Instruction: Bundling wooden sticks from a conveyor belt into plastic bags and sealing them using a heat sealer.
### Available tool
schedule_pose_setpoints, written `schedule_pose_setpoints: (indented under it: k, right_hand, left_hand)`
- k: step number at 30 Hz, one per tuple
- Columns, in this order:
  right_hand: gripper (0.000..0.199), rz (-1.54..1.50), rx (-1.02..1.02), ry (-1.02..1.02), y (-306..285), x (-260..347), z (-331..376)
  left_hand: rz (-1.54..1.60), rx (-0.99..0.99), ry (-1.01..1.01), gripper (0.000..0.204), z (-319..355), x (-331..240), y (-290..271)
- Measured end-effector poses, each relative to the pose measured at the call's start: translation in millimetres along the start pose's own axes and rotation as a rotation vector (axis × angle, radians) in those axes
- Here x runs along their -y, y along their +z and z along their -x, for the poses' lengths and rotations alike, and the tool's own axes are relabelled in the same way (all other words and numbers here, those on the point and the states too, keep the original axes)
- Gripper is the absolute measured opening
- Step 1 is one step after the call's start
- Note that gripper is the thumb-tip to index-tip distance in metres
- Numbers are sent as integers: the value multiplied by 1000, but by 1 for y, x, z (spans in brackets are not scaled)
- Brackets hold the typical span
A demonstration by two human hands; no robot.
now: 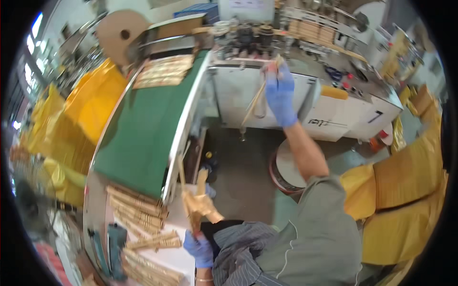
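Observation:
My left hand (198,250), in a blue glove, is down near the white table beside the conveyor. Its fingers are closed around the lower end of some crumpled tan paper strips (199,204), which fan upward. Stretched far forward, my right hand (280,95) is also gloved in blue and reaches the front edge of the machine (296,97). Its fingers are bent together, and what they hold is too blurred to name. A thin tan strip (254,106) slants down beside that hand; I cannot tell whether it is held.
A green conveyor belt (140,128) slopes toward me, with flat printed tan packets (164,71) at its far end. Bundles of packets (150,269) and a teal stapler-like tool (116,248) lie on the table. A round stool (290,164) and yellow-lined boxes (400,190) stand to the right.

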State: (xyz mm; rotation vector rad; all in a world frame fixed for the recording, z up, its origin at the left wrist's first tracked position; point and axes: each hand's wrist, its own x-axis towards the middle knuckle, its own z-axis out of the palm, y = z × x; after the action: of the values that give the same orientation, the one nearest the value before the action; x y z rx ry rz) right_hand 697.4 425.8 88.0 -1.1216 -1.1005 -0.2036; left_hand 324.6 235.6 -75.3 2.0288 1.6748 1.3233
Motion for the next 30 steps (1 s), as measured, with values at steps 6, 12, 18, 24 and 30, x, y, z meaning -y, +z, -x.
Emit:
schedule_pose_setpoints:
  k: [6, 12, 18, 24, 30]
  right_hand:
    - [38, 879, 311, -259, -112, -201, -105]
    - [27, 740, 434, -292, -173, -283, -110]
    - [14, 876, 363, -366, -169, -279, -114]
    - [12, 1009, 309, -233, -241, -314, -141]
    - [27, 1064, 510, -206, -213, -315, -139]
  left_hand:
    - [11, 88, -241, 25, 15, 26, 10]
    - [-244, 144, -471, 22, -2, 8, -7]
    - [-369, 199, -415, 26, -21, -19, 9]
    - [-224, 250, -447, 19, -23, -49, 16]
    - [-307, 220, -348, 24, -14, -43, 19]
